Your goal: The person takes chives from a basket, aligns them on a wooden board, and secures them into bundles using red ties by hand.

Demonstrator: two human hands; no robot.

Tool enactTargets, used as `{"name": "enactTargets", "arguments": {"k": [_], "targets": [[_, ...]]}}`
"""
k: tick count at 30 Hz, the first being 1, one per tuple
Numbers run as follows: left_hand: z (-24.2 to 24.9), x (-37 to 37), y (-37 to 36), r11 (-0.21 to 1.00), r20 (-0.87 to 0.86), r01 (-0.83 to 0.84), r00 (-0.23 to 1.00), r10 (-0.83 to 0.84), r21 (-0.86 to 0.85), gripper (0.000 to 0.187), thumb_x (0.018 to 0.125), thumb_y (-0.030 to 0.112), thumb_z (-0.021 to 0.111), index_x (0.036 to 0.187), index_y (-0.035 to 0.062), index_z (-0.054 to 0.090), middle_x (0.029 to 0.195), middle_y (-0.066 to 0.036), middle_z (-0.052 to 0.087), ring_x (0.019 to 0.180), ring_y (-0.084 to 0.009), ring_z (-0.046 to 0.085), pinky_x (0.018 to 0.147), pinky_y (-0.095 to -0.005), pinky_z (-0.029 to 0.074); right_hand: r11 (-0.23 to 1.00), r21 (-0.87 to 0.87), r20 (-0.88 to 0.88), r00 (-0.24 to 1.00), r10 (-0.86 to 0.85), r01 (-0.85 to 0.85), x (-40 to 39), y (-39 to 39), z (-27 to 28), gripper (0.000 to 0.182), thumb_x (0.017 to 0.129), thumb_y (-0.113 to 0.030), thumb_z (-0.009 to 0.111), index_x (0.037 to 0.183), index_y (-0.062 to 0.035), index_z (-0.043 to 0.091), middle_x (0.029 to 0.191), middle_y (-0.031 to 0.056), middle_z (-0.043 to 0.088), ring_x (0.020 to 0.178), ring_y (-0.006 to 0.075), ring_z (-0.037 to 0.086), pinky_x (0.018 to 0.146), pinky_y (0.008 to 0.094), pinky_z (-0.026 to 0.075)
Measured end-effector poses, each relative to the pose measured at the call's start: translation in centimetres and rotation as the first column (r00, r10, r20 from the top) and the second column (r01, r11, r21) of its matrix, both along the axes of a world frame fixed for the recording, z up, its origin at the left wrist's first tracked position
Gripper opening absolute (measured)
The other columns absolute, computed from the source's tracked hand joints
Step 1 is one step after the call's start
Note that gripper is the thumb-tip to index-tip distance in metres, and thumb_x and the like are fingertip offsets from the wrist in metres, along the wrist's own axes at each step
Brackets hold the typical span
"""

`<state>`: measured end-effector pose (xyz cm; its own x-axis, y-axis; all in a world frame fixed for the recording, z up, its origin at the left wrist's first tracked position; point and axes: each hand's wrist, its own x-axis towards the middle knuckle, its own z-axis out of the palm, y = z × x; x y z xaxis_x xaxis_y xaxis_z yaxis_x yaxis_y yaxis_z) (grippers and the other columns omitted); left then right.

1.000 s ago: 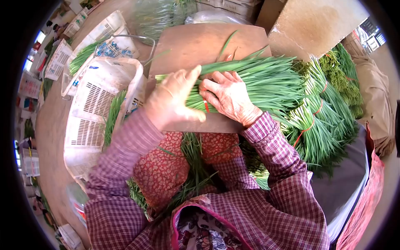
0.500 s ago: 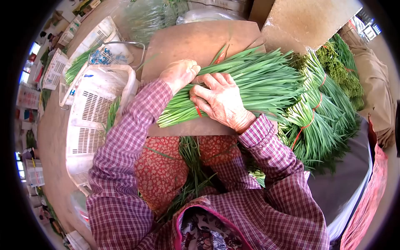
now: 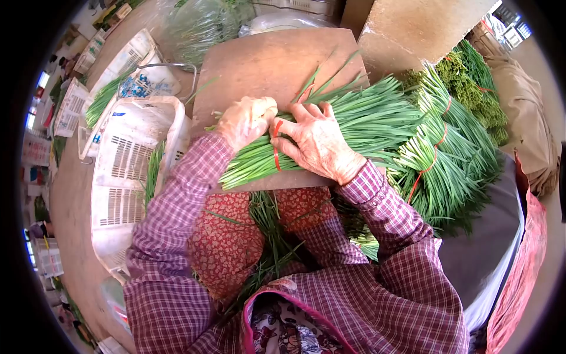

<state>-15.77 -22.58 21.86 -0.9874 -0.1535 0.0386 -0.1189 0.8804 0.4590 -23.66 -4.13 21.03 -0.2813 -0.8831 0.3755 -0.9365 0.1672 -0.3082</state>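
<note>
A thick bundle of garlic chives (image 3: 383, 121) lies across a brown board (image 3: 259, 62), with its pale cut ends toward the left. Around its stem part runs a red band (image 3: 276, 154). My left hand (image 3: 246, 121) is closed over the stems at the far side, fingers curled; whether it also grips the band is hidden. My right hand (image 3: 315, 141) wraps over the bundle just right of the band, its index finger and thumb by it. Another red band or tie (image 3: 305, 93) shows beyond the bundle, beside a few loose leaves.
Tied bundles of chives (image 3: 454, 159) are stacked at the right, near the cardboard (image 3: 407, 35). White plastic baskets (image 3: 121, 177) stand at the left, some with greens. Loose leaves (image 3: 268, 230) lie on my lap. A clear plastic bag of greens (image 3: 200, 29) sits behind the board.
My left hand has shifted slightly left and down, away from my right hand. More of the red band now shows between them. The whole view has shifted slightly.
</note>
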Motion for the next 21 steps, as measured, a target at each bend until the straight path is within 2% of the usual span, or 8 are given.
{"name": "enactTargets", "arguments": {"k": [1,3,4,7,12,14,17,21], "targets": [[-0.3,-0.2,-0.6,1.0,0.0,0.004,1.0,-0.004,0.001,0.018,0.093,0.019,0.055,0.106,0.0105,0.065,0.088,-0.015,0.069,0.079,-0.0334,0.068,0.068,-0.0401,0.054,0.993,-0.116,-0.039,0.999,-0.002,-0.003,0.1,-0.2,-0.5,0.019,0.086,-0.036,0.062,0.098,-0.0222,0.062,0.097,0.0091,0.057,0.09,0.0292,0.057,0.082,0.0464,0.04],[-1.3,-1.0,-2.5,0.924,-0.06,0.12,0.993,-0.105,0.364,0.028,0.093,0.022,0.055,0.113,0.0029,0.062,0.101,-0.015,0.069,0.088,-0.0285,0.067,0.077,-0.0373,0.052,0.994,-0.112,-0.04,0.999,-0.015,0.01,0.2,-0.1,-0.8,0.018,0.086,-0.036,0.062,0.097,-0.0222,0.061,0.096,0.0088,0.057,0.089,0.0286,0.056,0.081,0.0453,0.04],[-0.8,-1.8,-2.6,0.924,-0.054,0.118,0.993,-0.105,0.364,0.028,0.093,0.022,0.055,0.113,0.0029,0.062,0.101,-0.015,0.069,0.088,-0.0285,0.067,0.077,-0.0373,0.052,0.994,-0.109,-0.044,0.999,-0.025,0.02,0.3,-0.1,-0.9,0.017,0.085,-0.035,0.062,0.097,-0.0222,0.061,0.095,0.0085,0.057,0.088,0.0281,0.056,0.081,0.0442,0.041],[2.1,-4.2,-1.7,0.849,0.335,-0.227,0.94,0.063,0.478,0.024,0.09,0.014,0.055,0.11,0.0029,0.063,0.1,-0.011,0.069,0.086,-0.02,0.066,0.075,-0.0328,0.053,0.993,-0.118,-0.045,0.999,-0.023,0.017,0.3,0.0,-1.0,0.016,0.084,-0.034,0.062,0.095,-0.0224,0.06,0.097,0.0076,0.058,0.086,0.0274,0.055,0.08,0.0427,0.041],[-0.5,-8.4,-2.3,0.982,0.33,-0.168,0.935,0.13,0.09,0.015,0.082,0.004,0.056,0.09,0.0029,0.068,0.076,-0.004,0.066,0.066,-0.0137,0.063,0.058,-0.0301,0.05,0.979,-0.204,-0.05,0.999,-0.014,0.003,0.3,0.0,-1.3,0.016,0.083,-0.033,0.063,0.094,-0.0218,0.06,0.099,0.0073,0.059,0.088,0.0267,0.055,0.08,0.042,0.04],[-3.0,-9.1,-2.9,0.99,0.036,-0.042,0.998,0.048,-0.133,0.014,0.081,0.003,0.056,0.089,0.0029,0.067,0.072,-0.004,0.064,0.063,-0.0118,0.06,0.056,-0.0288,0.048,0.976,-0.219,-0.04,0.999,-0.012,0.003,0.4,0.0,-1.3,0.016,0.083,-0.033,0.063,0.094,-0.0215,0.06,0.099,0.0073,0.06,0.088,0.0264,0.055,0.081,0.0418,0.04],[-2.3,-9.5,-1.7,0.958,0.335,-0.26,0.919,0.207,0.12,0.013,0.084,0.004,0.057,0.093,0.0032,0.067,0.075,-0.006,0.066,0.069,-0.0131,0.063,0.061,-0.0291,0.05,0.973,-0.229,-0.026,1.0,-0.003,-0.003,0.3,0.2,-1.3,0.015,0.083,-0.032,0.063,0.093,-0.0214,0.06,0.1,0.0073,0.06,0.09,0.0262,0.055,0.081,0.0415,0.04],[-2.2,-8.6,-0.8,0.88,0.345,-0.386,0.895,0.284,0.276,0.012,0.088,0.004,0.057,0.096,0.0029,0.066,0.077,-0.007,0.066,0.074,-0.0143,0.064,0.066,-0.0292,0.05,0.969,-0.248,-0.031,1.0,0.001,-0.008,0.3,0.1,-1.5,0.016,0.082,-0.033,0.063,0.093,-0.0217,0.061,0.1,0.007,0.06,0.09,0.0259,0.055,0.081,0.0413,0.04]]}}
